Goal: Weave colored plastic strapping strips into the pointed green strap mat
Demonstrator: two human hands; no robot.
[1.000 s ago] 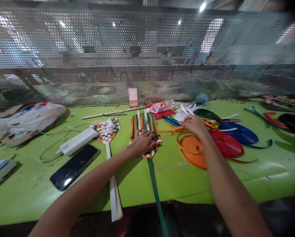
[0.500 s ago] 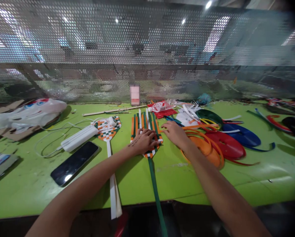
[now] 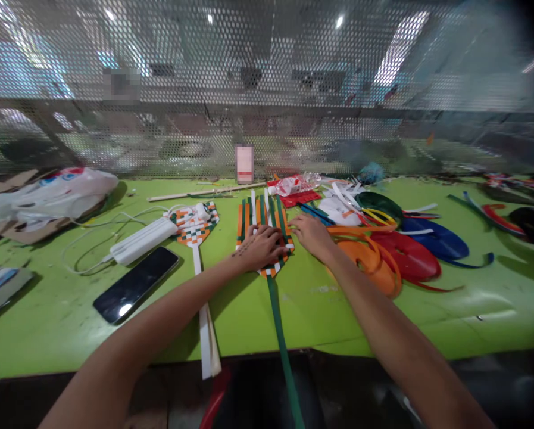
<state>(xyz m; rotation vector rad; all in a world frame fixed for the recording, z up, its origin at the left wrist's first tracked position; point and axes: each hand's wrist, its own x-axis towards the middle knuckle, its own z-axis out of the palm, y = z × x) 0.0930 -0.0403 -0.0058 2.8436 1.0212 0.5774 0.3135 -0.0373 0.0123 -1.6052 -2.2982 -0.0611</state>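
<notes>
Both hands at the orange, green and white woven panel (image 3: 260, 211), mid-table before a perforated screen (image 3: 195, 89).
From my remote seat I see a glossy, scuffed green tabletop (image 3: 338, 328) spanning the view; the metal screen stands along its far side, bright ceiling lights (image 3: 339, 22) showing through its holes. The panel lies flat near the centre, a green strip (image 3: 280, 339) trailing over the near edge. I have the left hand (image 3: 265, 247) palm down across it, fingers spread and clutching nothing; the right hand (image 3: 310, 233) is at its right edge with fingers bent, and I cannot tell whether they pinch a strip. To the right lie orange (image 3: 383, 277), red (image 3: 407, 256) and blue coils (image 3: 439, 238); to the left, a smartphone (image 3: 137, 285) and, farther, a plastic bag (image 3: 70, 193).
</notes>
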